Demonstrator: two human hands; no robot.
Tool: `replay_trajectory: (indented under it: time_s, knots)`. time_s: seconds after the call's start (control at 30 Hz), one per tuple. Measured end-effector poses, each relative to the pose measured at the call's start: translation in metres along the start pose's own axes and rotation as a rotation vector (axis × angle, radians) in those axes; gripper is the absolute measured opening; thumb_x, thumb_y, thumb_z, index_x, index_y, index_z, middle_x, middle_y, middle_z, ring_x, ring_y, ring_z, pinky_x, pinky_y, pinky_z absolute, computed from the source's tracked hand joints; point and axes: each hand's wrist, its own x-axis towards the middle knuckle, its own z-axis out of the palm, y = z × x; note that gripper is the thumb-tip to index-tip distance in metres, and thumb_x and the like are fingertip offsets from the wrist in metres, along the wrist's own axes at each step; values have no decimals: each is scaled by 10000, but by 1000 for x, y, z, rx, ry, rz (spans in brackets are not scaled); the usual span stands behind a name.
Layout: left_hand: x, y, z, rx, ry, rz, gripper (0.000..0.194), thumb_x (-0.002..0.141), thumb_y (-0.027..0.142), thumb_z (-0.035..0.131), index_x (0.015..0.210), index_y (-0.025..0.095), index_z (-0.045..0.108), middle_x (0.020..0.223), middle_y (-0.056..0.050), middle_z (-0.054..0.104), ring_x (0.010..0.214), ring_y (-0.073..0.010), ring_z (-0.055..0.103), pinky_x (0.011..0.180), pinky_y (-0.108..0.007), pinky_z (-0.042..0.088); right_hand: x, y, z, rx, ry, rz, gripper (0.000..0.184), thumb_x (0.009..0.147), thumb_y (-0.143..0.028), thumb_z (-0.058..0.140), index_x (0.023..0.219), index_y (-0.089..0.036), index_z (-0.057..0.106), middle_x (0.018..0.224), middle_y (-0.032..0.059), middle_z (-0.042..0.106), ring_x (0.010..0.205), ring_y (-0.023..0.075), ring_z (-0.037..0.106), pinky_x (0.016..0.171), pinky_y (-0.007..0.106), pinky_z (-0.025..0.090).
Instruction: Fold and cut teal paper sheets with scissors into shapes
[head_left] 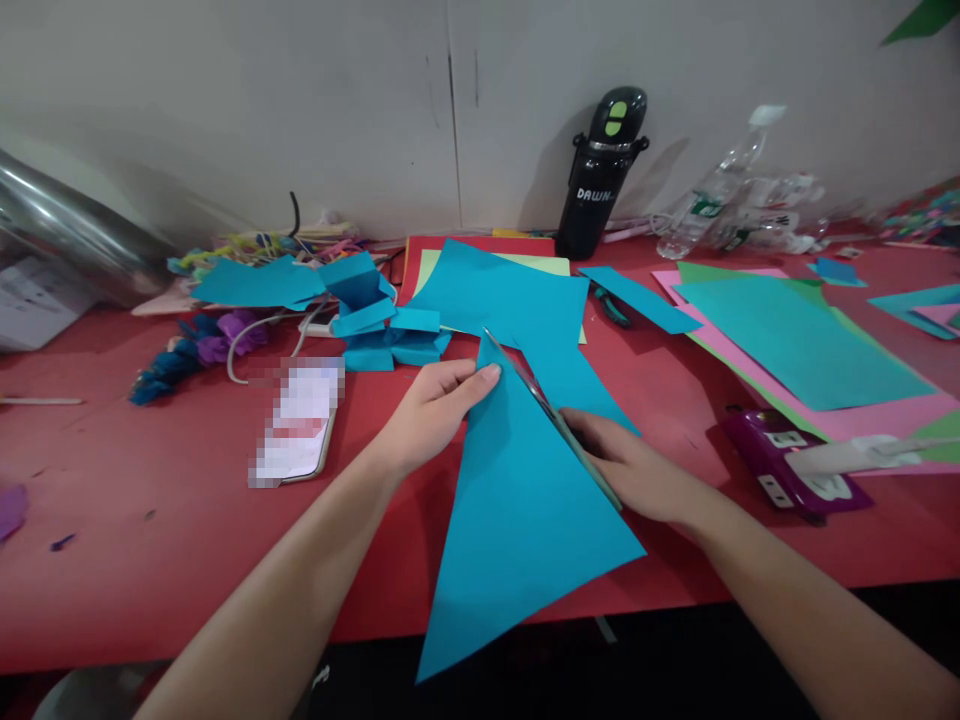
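A large sheet of blue paper [517, 510] hangs over the near edge of the red table, lifted at its far end. My left hand [435, 405] pinches its left edge near the top, thumb on the upper face. My right hand [634, 460] is closed round a pair of scissors [536, 388], whose blades run along the paper's right side and point away to the upper left. Their handles are partly hidden by the hand and paper. Another blue strip [581, 375] lies just beyond the blades. Folded blue paper pieces [375, 315] sit to the left of the work.
A phone [300, 420] lies left of my left hand. To the right are a purple power strip [795, 470] with a white plug and stacked coloured sheets [810, 340]. A black flask [600, 180] and a plastic bottle [720, 190] stand by the wall.
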Motion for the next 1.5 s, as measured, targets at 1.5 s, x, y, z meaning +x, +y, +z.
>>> replay_trajectory:
  time_s: [1.5]
  knots:
    - [-1,5,-1,24,-30,-8,463,909,482,615,617,187,410,602,42,353,531,-94,334,504,-249,284,3,-3,0,48,-44,-25,276,989,-442,518,1048,-208,650,977,51,705,895,245,644,781,393,546]
